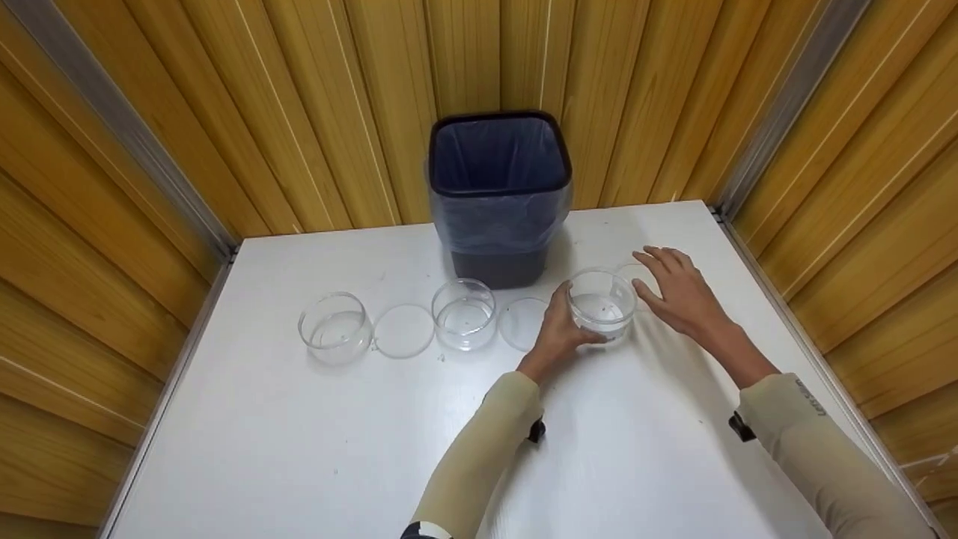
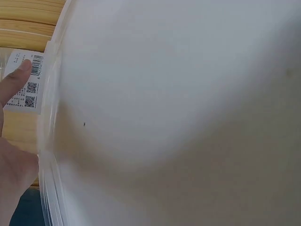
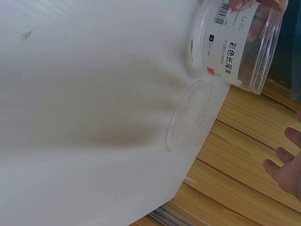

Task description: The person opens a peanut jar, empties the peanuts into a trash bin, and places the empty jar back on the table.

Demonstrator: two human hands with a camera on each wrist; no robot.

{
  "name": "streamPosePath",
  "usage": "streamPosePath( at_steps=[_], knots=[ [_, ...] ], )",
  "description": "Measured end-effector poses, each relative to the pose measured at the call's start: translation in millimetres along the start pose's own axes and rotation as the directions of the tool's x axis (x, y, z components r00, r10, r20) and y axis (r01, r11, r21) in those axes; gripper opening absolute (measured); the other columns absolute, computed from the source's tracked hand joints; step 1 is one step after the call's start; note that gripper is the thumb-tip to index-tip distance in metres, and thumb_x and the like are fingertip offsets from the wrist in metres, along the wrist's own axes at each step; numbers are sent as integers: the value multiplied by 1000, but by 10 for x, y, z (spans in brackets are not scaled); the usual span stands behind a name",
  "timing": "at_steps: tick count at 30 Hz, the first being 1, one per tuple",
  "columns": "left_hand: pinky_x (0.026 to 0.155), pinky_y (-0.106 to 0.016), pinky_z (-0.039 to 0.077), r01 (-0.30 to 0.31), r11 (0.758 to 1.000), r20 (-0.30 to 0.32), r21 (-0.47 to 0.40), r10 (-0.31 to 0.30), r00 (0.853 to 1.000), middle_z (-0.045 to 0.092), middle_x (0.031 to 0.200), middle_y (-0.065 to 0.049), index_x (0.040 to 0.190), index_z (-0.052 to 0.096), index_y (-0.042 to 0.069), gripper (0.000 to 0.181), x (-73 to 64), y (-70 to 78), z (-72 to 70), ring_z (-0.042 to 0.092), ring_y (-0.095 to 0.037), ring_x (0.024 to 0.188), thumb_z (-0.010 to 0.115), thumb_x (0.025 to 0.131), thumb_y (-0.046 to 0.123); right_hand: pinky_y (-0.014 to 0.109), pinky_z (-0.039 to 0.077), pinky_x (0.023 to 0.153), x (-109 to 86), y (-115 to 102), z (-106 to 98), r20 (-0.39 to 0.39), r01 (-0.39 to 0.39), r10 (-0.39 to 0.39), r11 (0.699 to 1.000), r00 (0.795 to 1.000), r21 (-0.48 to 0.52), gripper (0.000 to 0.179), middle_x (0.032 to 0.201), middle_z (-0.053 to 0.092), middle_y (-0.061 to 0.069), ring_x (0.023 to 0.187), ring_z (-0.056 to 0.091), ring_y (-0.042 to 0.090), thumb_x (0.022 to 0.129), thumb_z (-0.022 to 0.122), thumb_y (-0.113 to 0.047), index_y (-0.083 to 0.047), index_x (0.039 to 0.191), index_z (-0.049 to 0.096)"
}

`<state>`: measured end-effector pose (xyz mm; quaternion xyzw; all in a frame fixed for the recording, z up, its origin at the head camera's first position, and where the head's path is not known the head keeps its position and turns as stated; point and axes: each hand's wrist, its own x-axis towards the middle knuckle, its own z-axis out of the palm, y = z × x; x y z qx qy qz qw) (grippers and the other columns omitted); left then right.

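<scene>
My left hand grips a clear round plastic jar, the rightmost one, on the white table. In the left wrist view its thumb presses the jar's white barcode label. The right wrist view shows the jar with printed label text and its top without a lid. To the jar's right, my right hand hovers apart from it, fingers spread and holding nothing. A clear lid lies on the table beside that jar, partly hidden in the head view.
Two more clear open jars stand to the left, a middle jar and a far-left jar. Clear lids lie between the jars. A dark bin with a bag liner stands behind. Wood-patterned walls enclose the table.
</scene>
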<state>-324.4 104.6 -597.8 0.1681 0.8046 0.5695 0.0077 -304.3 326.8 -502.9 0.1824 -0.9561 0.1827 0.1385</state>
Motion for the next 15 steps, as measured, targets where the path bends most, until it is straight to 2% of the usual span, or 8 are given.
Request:
streamPosePath(
  at_steps=[4,9,12,15],
  knots=[
    [123,-35,23,6,1000,2,-23,-6,1000,28,162,-22,159,12,-4,130,14,8,7,30,-33,150,97,61,7,72,30,108,34,-37,-7,-15,9,-9,1000,1000,-2,52,152,44,22,139,35,48,104,53,-33,-5,147,49],
    [124,-33,19,19,1000,0,14,-19,1000,19,165,-21,160,6,-1,138,30,41,13,23,-30,153,99,59,11,73,29,107,67,-80,-12,-11,12,-12,1000,1000,3,52,152,44,22,140,34,49,104,53,-34,-5,148,49],
    [124,-34,18,-6,1000,19,29,5,1000,16,166,-20,161,5,0,141,26,73,-22,20,-30,154,100,58,13,74,30,107,72,-100,-1,-1,14,-14,1000,1000,0,52,153,44,22,140,34,49,104,53,-34,-6,148,49],
    [124,-34,20,-45,997,42,62,43,998,15,167,-19,161,6,0,136,13,122,-101,19,-29,154,98,63,19,74,32,105,70,-114,12,15,19,-19,999,1000,-26,53,153,44,22,140,34,49,104,53,-35,-7,148,49]
  ],
)
